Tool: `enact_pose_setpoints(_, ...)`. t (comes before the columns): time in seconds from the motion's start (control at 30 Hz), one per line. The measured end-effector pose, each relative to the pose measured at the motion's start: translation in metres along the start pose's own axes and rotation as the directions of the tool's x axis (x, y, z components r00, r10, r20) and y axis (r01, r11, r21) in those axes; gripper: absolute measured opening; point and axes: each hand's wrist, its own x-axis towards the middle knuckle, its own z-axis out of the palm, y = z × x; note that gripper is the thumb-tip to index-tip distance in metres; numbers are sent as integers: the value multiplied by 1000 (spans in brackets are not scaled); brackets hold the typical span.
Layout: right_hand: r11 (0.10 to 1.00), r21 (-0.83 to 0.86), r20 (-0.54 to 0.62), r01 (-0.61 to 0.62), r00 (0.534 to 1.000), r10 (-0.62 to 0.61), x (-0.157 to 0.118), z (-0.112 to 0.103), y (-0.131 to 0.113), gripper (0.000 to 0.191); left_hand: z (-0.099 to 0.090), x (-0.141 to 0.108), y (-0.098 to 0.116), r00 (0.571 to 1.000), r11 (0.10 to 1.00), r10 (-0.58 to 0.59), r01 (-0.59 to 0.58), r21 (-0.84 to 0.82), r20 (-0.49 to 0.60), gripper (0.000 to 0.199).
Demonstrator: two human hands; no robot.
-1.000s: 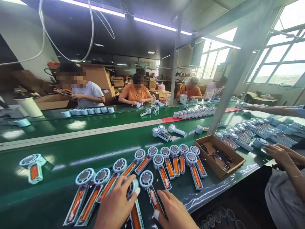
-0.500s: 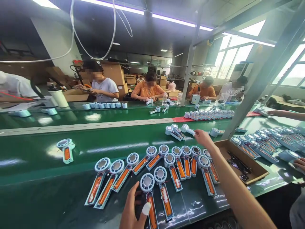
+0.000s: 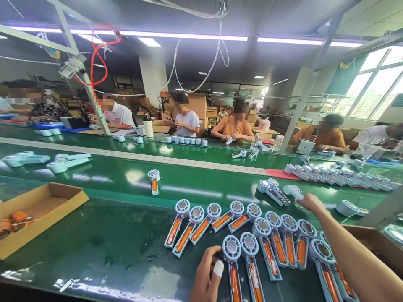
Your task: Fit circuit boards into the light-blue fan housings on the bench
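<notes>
White fan unit [image 3: 292, 191]: lies on green tabletop [image 3: 119, 239], R of ctr, beyond the front cluster; handle end at my R fingers.
R arm [image 3: 355, 249]: I have it stretched fwd and inward from lower R, passing over the cluster's R end.
R hand [image 3: 311, 203]: palm down, fingers nearly closed, pinching the handle's end; exact contact is hidden.
L hand [image 3: 208, 274]: up from the bottom edge, fingers curled fwd, thumb w/ white cover [image 3: 218, 268].
L grip: part open, gap btwn thumb & fingers, nothing held that I can see; fingertips just beside an orange-filled fan unit [image 3: 232, 248], can't tell if touching.
Nearby: two fan units w/ dark boards [image 3: 273, 192], just L of the white one.
</notes>
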Motion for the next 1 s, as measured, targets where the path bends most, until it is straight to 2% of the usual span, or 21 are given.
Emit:
enact_pose_setpoints(0.1,996,1,54,-92,994,92,2,-16,-3,40,1,-2,2,998,1000,2,-2,5,59,49)
enact_pose_setpoints(0.17,993,5,31,-121,992,121,-10,-29,-9,41,6,-2,3,997,997,40,-44,69,61,53)
enact_pose_setpoints(0.23,993,17,-15,-119,993,119,-40,-40,-23,44,14,1,7,996,987,54,-63,149,64,56)
enact_pose_setpoints(0.33,993,114,-28,-31,999,35,-123,-44,-66,52,31,9,15,997,981,51,-61,184,57,49)
enact_pose_setpoints(0.4,937,328,4,117,992,-125,-188,-36,-103,51,37,12,19,997,984,74,-76,158,20,47)
enact_pose_setpoints(0.47,877,446,85,178,967,-240,-246,-20,-136,49,31,9,16,996,989,87,-84,124,-14,47)
enact_pose_setpoints(0.57,898,398,225,189,928,-295,-301,16,-166,64,-2,-6,0,998,991,60,-60,117,10,43)
enact_pose_setpoints(0.63,937,278,277,209,917,-287,-324,44,-174,70,-29,-16,-9,998,993,-28,21,116,62,42)
enact_pose_setpoints(0.7,960,156,303,230,914,-269,-343,71,-178,72,-45,-20,-11,991,990,-129,130,59,-19,52)
enact_pose_setpoints(0.73,966,110,293,235,921,-257,-352,82,-179,72,-47,-20,-9,987,987,-156,157,27,-48,56)
enact_pose_setpoints(0.8,956,108,270,274,917,-293,-366,92,-179,72,-40,-14,-3,982,986,-168,167,-18,-89,60)
enact_pose_setpoints(0.83,934,163,279,318,893,-353,-368,89,-176,71,-33,-10,0,983,986,-165,163,-23,-87,62)
enact_pose_setpoints(0.87,901,246,305,357,854,-422,-364,82,-170,70,-26,-6,2,985,987,-158,157,-9,-77,62)
enact_pose_setpoints(0.93,848,395,354,354,793,-496,-340,50,-146,59,-12,2,3,991,988,-123,127,91,-50,61)
enact_pose_setpoints(0.97,874,404,367,269,828,-425,-320,29,-127,49,-6,4,2,996,981,-83,88,170,-37,60)
enact_pose_setpoints(1.0,934,325,315,151,913,-257,-297,5,-105,39,-3,7,0,999,967,-28,34,254,-27,58)
